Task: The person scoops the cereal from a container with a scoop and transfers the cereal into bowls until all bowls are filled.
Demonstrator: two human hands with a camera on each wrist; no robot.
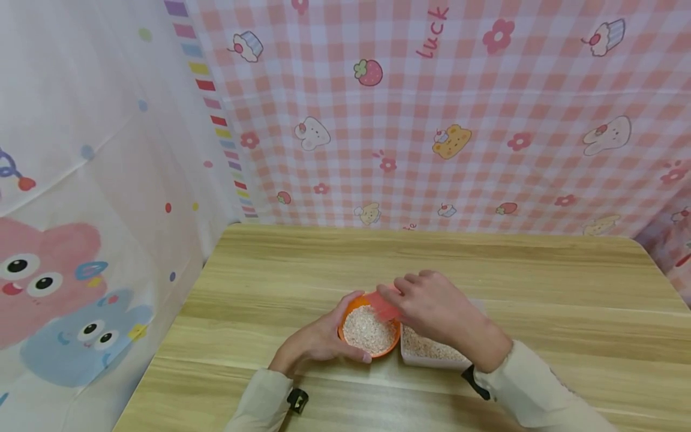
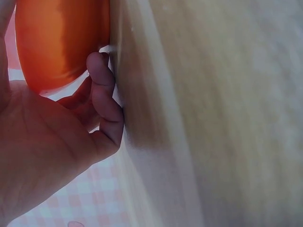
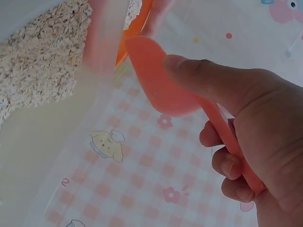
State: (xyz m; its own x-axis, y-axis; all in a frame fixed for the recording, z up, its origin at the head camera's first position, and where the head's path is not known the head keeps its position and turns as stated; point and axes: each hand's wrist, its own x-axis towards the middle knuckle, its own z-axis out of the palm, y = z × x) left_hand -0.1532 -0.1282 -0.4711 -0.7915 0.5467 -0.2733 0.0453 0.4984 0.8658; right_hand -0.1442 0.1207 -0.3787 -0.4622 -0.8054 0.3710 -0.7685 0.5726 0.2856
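The left hand (image 1: pixel 324 337) curves thumb and fingers round the side of a round, glossy orange bowl (image 2: pixel 61 42) of pale oat flakes (image 1: pixel 369 331), which sits on the light wood-grain bench (image 1: pixel 281 258) between the two hands. The right hand (image 1: pixel 432 307) grasps a coral-pink plastic scoop (image 3: pixel 161 78) — fingers wrapped round its handle, thumb pressed on its back — with the blade over the bowl's far right edge; below that hand — just beside the bowl — stands a translucent rectangular plastic tub (image 1: pixel 434 362) of more flakes.
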